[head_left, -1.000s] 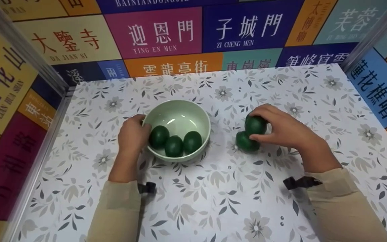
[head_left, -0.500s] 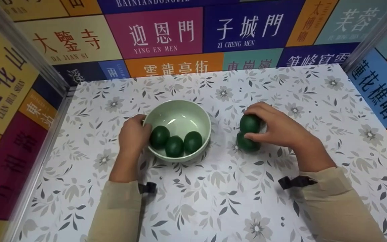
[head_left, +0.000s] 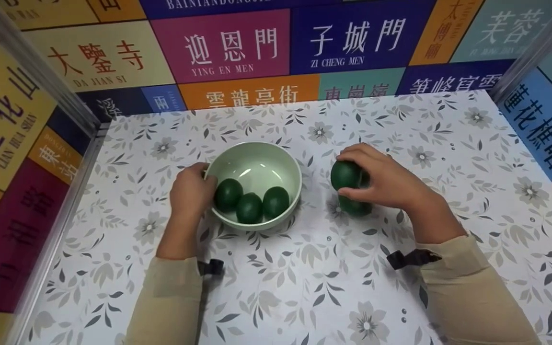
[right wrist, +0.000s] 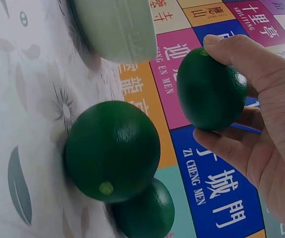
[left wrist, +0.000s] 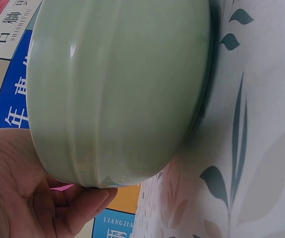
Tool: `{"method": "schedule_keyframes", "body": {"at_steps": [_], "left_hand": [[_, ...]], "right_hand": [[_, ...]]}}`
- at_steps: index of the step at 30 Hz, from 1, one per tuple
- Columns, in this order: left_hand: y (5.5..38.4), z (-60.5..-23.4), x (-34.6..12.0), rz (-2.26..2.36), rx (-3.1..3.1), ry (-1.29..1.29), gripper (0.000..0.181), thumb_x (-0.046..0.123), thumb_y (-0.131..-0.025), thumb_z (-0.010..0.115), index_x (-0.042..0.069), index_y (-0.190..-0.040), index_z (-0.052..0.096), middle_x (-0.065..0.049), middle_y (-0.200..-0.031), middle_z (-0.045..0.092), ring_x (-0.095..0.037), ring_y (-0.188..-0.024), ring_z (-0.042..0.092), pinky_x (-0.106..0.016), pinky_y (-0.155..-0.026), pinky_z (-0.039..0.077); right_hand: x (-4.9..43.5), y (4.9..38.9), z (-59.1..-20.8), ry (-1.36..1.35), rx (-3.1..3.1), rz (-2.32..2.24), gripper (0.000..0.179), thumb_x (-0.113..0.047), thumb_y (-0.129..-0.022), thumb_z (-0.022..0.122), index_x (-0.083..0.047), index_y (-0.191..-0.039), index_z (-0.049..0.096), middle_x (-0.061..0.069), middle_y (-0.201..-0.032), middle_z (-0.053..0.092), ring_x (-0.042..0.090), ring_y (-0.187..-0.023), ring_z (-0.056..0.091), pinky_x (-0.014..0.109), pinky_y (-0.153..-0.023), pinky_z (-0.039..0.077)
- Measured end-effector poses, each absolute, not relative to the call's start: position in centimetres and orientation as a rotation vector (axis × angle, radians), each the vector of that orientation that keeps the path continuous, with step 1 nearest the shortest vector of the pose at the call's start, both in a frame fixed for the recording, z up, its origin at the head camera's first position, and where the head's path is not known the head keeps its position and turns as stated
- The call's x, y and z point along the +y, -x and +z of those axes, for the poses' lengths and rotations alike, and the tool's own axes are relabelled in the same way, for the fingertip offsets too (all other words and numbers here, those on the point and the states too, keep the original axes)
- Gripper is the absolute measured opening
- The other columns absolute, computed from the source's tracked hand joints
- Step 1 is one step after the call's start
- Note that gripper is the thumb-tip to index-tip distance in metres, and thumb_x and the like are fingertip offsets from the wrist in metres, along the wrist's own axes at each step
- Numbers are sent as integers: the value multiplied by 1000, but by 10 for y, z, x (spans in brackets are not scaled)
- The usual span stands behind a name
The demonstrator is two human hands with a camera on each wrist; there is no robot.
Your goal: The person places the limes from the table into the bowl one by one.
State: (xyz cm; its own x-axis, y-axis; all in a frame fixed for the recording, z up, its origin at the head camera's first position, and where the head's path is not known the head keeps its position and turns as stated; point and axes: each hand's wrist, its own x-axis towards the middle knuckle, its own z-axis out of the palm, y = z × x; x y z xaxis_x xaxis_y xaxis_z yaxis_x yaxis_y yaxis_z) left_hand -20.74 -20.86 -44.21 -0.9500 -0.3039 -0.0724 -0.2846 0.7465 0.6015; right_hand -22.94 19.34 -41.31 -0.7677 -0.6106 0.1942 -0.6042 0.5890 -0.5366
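A pale green bowl (head_left: 257, 158) stands on the table, with three dark green limes (head_left: 249, 208) lying in its near part. My left hand (head_left: 189, 189) grips the bowl's left rim, thumb over the edge. In the left wrist view, curled fingers (left wrist: 85, 210) show below the bowl's outer wall. Right of the bowl, my right hand (head_left: 384, 179) holds another lime (right wrist: 211, 91) between thumb and fingertips, raised off the table. Beneath it lie two more limes, a nearer one (right wrist: 112, 148) and one partly hidden behind it (right wrist: 144, 213). The head view shows the lower lime (head_left: 355, 206) partly covered.
A white tablecloth (head_left: 276, 273) with grey flowers and leaves covers the table. Colourful panels (head_left: 228, 48) with Chinese lettering rise behind it and along both sides. Black wrist camera mounts (head_left: 211, 267) sit at both cuffs.
My right hand has moved left with the held lime, a little toward the bowl. The left hand, the bowl and its limes have stayed put.
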Motion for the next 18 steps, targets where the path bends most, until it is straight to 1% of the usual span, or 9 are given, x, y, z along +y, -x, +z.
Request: {"method": "schedule_keyframes", "body": {"at_steps": [5, 9, 18], "left_hand": [[207, -442, -208, -1004, -2898, -494, 42, 20, -93, 54, 12, -131, 70, -11, -115, 75, -30, -100, 68, -49, -91, 52], [207, -441, -207, -1027, -2899, -506, 42, 21, -95, 54, 13, -133, 69, -10, -118, 75, -30, -103, 69, -49, -93, 53], [207, -441, -208, -1032, -2910, -508, 42, 21, -96, 53, 12, -134, 69, -11, -121, 74, -31, -106, 69, -50, -96, 52]], "right_hand": [[187, 230, -413, 1074, 2781, -964, 61, -32, -86, 85, -14, -139, 60, 8, -145, 53, 31, -129, 57, 56, -103, 51], [181, 231, -412, 1064, 2769, -981, 63, -32, -86, 85, -15, -141, 59, 9, -148, 52, 32, -133, 55, 58, -105, 50], [167, 231, -413, 1122, 2782, -1003, 64, -34, -86, 84, -15, -142, 59, 8, -148, 53, 28, -131, 57, 50, -105, 51]]}}
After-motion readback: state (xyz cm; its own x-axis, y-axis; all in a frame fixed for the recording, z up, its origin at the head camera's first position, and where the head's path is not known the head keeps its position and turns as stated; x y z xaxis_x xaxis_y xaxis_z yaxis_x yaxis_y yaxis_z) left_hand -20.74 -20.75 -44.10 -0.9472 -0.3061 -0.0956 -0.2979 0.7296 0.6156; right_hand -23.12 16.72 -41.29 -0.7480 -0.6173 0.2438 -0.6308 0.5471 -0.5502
